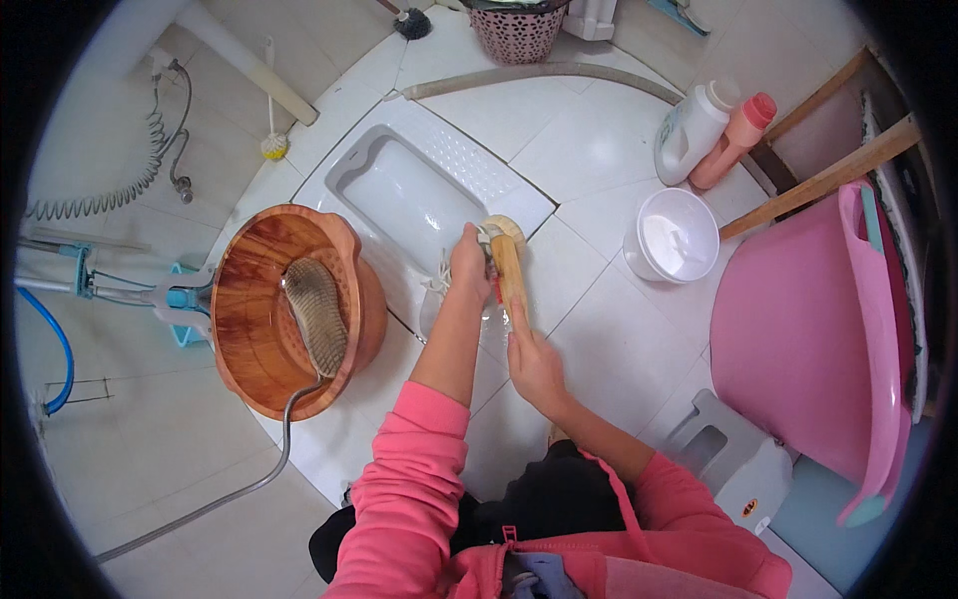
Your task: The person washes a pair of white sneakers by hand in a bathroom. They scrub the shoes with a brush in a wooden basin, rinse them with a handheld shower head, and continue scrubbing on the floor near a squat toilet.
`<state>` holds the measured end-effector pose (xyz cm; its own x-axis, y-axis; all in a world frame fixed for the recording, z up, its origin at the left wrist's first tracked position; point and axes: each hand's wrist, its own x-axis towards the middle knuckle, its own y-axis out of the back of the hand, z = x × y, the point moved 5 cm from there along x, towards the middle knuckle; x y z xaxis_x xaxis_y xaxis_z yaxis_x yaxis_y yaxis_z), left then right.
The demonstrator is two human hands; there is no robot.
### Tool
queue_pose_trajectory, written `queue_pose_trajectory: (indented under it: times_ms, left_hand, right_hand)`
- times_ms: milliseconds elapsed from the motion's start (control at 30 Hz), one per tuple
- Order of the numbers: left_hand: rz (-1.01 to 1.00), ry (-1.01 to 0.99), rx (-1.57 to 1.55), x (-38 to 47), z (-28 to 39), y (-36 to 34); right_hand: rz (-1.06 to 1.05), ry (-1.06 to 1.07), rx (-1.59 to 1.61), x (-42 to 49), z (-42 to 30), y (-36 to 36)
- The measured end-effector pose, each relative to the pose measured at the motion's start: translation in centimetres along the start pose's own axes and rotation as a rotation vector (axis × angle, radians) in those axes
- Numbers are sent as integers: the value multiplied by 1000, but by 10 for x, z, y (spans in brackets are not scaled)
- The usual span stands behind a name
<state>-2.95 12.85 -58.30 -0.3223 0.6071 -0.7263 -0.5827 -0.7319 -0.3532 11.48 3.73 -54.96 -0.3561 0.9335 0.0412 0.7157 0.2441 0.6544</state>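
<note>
My left hand (469, 262) grips a light shoe (485, 238), mostly hidden behind the hand. White laces (440, 274) dangle on its left side. My right hand (537, 371) is closed around the handle of a wooden scrubbing brush (511, 281), which lies against the shoe; a bit of red shows under its edge. Both hands are beside the near end of a white squat toilet (516, 183). To their left, a wooden basin (370, 314) holds another shoe (318, 314) with its patterned tan sole facing up. A metal shower hose (287, 442) runs over the basin's rim to that shoe.
On the right stand a white bucket (636, 251), a white bottle (677, 150), a pink bottle (722, 157), a large pink tub (793, 329) and a grey plastic stool (741, 457). A mop (179, 298) is left of the basin. A pink wastebasket (516, 34) and grey hose (539, 71) lie beyond the toilet.
</note>
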Motion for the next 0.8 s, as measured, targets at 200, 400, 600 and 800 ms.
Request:
queue_pose_trajectory:
  times_ms: [200, 400, 600, 800]
  left_hand:
    - [-144, -126, 133, 1, 1, -21]
    - [-234, -373, 271, -29, 74, -75]
    - [-372, -525, 507, -15, 57, -46]
    - [-13, -100, 228, -10, -27, -10]
  right_hand:
    - [109, 41, -174, 91, -12, 31]
    - [206, 161, -242, 46, -36, 60]
    - [194, 149, -154, 38, -5, 56]
    - [-26, 14, -219, -23, 41, 9]
